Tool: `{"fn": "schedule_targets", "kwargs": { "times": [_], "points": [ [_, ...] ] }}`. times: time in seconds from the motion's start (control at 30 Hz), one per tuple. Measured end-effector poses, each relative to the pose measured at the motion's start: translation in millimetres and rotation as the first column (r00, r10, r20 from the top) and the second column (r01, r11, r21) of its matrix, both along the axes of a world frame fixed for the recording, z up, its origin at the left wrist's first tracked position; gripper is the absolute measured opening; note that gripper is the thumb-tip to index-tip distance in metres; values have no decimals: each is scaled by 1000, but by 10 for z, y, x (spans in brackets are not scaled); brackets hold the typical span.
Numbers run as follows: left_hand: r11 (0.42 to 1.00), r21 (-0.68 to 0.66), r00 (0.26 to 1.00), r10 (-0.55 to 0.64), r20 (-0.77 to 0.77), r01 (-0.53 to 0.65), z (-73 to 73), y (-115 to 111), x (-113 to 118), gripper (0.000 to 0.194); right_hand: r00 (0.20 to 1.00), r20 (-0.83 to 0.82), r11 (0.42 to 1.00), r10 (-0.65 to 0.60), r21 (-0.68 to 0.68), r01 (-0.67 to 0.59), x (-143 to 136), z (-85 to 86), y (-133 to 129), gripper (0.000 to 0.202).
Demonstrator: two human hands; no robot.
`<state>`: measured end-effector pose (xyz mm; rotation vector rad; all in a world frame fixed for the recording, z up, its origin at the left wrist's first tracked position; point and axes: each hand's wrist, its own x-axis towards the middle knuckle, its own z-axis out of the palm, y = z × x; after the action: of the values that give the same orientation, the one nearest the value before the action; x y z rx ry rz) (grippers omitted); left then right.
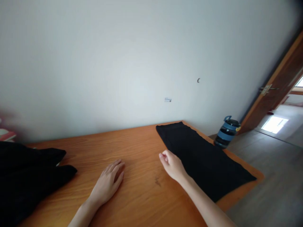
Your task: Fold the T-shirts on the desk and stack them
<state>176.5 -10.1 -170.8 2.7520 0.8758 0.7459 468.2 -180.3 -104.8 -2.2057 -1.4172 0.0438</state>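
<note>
My left hand (pixel 106 182) rests on the wooden table (pixel 139 192), fingers stretched out and only slightly bent, holding nothing. My right hand (pixel 172 164) is curled into a loose fist with nothing showing in it. It is at the left edge of a black cloth garment (pixel 201 154), which lies flat in a long rectangle along the table's right side. Whether the hand touches the cloth I cannot tell. To the left, a heap of black clothing (pixel 35 176) lies loosely on the table, with two ends pointing toward my left hand.
A blue and dark water bottle (pixel 226 134) stands at the table's right edge, beside the flat garment. Behind the table rises a white wall (pixel 106 69) with a small printed label (pixel 168 100). At the far right are a brown door (pixel 267 94) and grey floor (pixel 272 157).
</note>
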Motion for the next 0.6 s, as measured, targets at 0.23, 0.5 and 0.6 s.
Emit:
{"fn": "schedule_targets", "kwargs": {
  "times": [0.23,0.5,0.6],
  "points": [
    [1000,2,1000,-3,21,3,-3,-7,-17,38,865,253,812,-433,-308,497,1132,174,-357,51],
    [1000,-7,1000,-1,-5,1,-4,-1,-19,37,871,229,736,-434,-468,490,1440,-34,-329,42],
    [1000,-5,1000,-1,-8,1,-9,-1,-21,37,886,211,758,-414,-458,464,1454,-44,-353,37]
  ]
}}
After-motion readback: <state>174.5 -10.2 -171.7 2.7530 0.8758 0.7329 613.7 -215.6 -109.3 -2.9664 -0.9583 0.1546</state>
